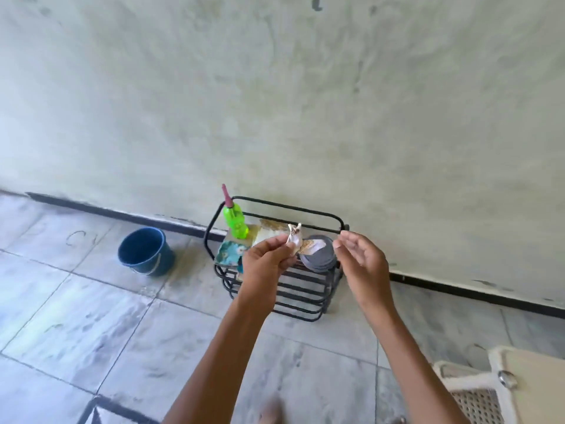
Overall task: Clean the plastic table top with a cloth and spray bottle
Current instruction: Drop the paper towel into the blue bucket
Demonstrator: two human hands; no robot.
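Observation:
A black wire rack (305, 209) stands on the floor against the wall. On its top sit a green spray bottle (234, 220) with a pink nozzle at the left, a teal patterned cloth (227, 251), and a grey round thing (318, 254) at the right. My left hand (269, 261) pinches a whitish cloth (295, 235) by its corner and holds it above the rack. To the right of the cloth, my right hand (360, 261) hovers with fingers loosely spread, holding nothing. A corner of the cream plastic table (532, 387) shows at the bottom right.
A blue bucket (145, 252) stands on the tiled floor left of the rack. A plastered wall with a black skirting runs behind. My foot shows blurred at the bottom edge.

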